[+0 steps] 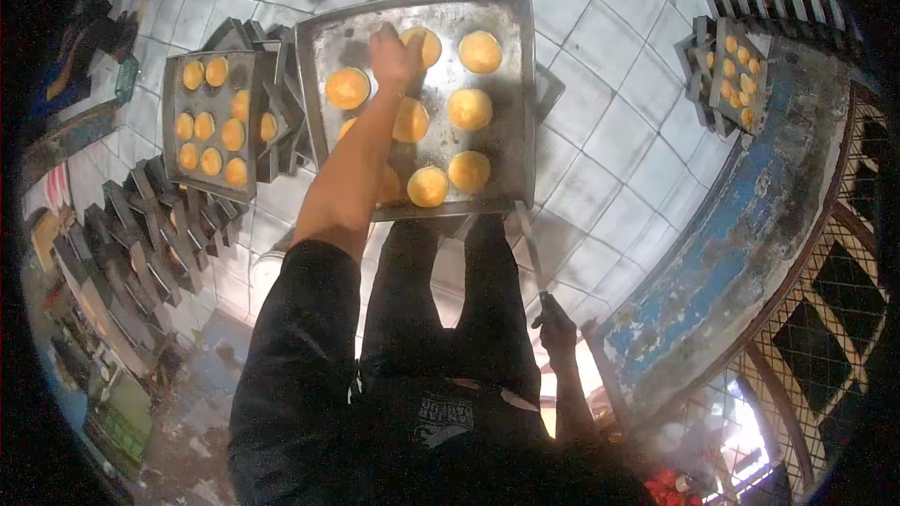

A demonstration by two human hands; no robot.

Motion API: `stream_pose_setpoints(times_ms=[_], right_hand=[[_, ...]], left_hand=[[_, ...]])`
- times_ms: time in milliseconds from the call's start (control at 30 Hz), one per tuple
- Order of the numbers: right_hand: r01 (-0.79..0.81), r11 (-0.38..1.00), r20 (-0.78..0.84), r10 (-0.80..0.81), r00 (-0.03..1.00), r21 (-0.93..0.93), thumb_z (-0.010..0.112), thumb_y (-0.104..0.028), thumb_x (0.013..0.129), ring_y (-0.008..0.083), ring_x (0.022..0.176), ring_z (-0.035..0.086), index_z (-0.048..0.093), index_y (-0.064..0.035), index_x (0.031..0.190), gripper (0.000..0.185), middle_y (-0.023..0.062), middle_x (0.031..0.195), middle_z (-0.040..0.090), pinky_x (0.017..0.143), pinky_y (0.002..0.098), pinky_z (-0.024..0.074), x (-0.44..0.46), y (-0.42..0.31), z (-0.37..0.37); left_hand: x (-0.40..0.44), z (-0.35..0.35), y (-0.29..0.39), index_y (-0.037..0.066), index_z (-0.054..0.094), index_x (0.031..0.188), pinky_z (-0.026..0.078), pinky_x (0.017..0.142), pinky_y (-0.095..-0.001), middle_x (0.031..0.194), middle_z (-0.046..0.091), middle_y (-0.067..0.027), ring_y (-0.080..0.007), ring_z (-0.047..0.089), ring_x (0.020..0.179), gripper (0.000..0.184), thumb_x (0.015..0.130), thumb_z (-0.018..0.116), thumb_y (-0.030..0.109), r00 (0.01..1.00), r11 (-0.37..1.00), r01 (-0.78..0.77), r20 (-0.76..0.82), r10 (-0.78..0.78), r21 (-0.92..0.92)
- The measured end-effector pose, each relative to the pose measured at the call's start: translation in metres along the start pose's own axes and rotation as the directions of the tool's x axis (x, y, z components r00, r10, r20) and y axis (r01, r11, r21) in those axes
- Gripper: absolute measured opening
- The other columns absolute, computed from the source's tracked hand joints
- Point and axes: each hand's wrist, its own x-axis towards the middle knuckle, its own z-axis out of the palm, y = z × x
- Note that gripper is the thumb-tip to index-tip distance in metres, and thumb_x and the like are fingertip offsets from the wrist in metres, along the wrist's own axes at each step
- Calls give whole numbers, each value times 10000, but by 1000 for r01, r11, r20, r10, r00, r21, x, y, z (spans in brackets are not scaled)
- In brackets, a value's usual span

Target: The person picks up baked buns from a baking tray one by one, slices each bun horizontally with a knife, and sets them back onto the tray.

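Observation:
Over a large metal baking tray (511,145) with several round golden buns, my left hand (397,58) reaches in with its fingers curled against a bun (425,45) near the far edge. The thumb touches that bun, and the palm hides part of it. Another bun (348,88) lies just left of the wrist; my forearm partly covers others. Down at my right side, my right hand (556,328) is closed around the dark handle of a long, flat-bladed spatula (531,248). Its blade tip reaches the tray's near right corner.
Left stands a second tray of buns (248,84), on top of stacked trays. More stacked trays (155,234) line the lower left. At far right sits another bun tray (727,98) beside a worn blue ledge (722,253). White tiles (609,84) lie underneath.

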Motion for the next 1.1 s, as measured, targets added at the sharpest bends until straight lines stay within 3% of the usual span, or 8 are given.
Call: stream_pose_setpoints(times_ms=[300, 400, 567, 667, 800, 833, 1000, 1100], right_hand=[[7, 998, 56, -10, 998, 60, 555, -256, 1048, 7, 530, 384, 545, -84, 1460, 446, -42, 760, 616, 479, 183, 316, 12, -68, 13], [169, 982, 10, -168, 986, -81, 558, -234, 1037, 30, 551, 425, 541, -59, 1458, 456, -20, 781, 639, 488, 203, 342, 6, -130, 17], [421, 903, 153, -430, 890, 90, 563, -219, 1030, 74, 602, 511, 504, -36, 1477, 487, 27, 827, 646, 550, 245, 435, -34, -235, 22], [612, 791, 161, -603, 781, -7, 549, -189, 1031, 108, 652, 548, 486, 7, 1471, 485, 39, 801, 639, 628, 268, 483, -62, -261, 27], [822, 566, 191, -802, 566, -58, 560, -175, 1025, 120, 689, 577, 497, 38, 1449, 479, 50, 777, 646, 670, 285, 509, -86, -274, 30], [810, 585, 224, -784, 579, -48, 553, -156, 1011, 276, 978, 718, 511, 45, 1420, 459, 277, 1113, 702, 877, 363, 537, -96, -276, 27], [755, 645, 308, -698, 646, -120, 548, -146, 1003, 348, 1032, 719, 521, 15, 1419, 448, 323, 1176, 661, 875, 397, 545, -137, -290, 4], [884, 446, 250, -848, 468, -142, 554, -143, 998, 396, 1017, 708, 532, -2, 1414, 439, 304, 1154, 669, 855, 417, 549, -126, -273, -1]], left_hand=[[-72, -15, 29, -59, 469, 1319, 570, 856, -419, 1119, 668, -218, -342, 685, 998, 748, 774, 847, 288, 978, 964, 58, 210, -2, -258], [-96, -70, 53, -25, 534, 1298, 479, 1007, -338, 1268, 620, -133, -233, 605, 1181, 447, 933, 719, 158, 813, 164, 580, 580, -53, -798], [-129, -184, 107, 73, 561, 1282, 476, 1044, -472, 1259, 645, -96, -270, 616, 1180, 342, 1044, 531, 317, 771, -602, 472, 632, -72, -644], [-138, -237, 134, 137, 673, 1119, 542, 909, -389, 1070, 728, -53, -232, 688, 1024, 489, 952, 582, 587, 793, -629, 405, 598, -119, -663], [-131, -267, 143, 165, 690, 1035, 554, 820, -381, 943, 723, -29, -223, 688, 897, 459, 933, 605, 605, 867, -653, 298, 483, -119, -696], [-133, -294, 169, 172, 689, 1000, 551, 759, -373, 896, 711, -23, -218, 677, 830, 454, 926, 610, 613, 855, -675, 243, 482, -190, -697], [-140, -327, 194, 150, 653, 868, 503, 568, -331, 758, 639, -8, -194, 628, 664, 463, 923, 621, 608, 899, -714, 158, 399, -182, -683], [-151, -341, 214, 135, 644, 863, 501, 566, -334, 739, 624, -17, -197, 622, 663, 465, 927, 621, 596, 905, -722, 117, 373, -206, -682]])
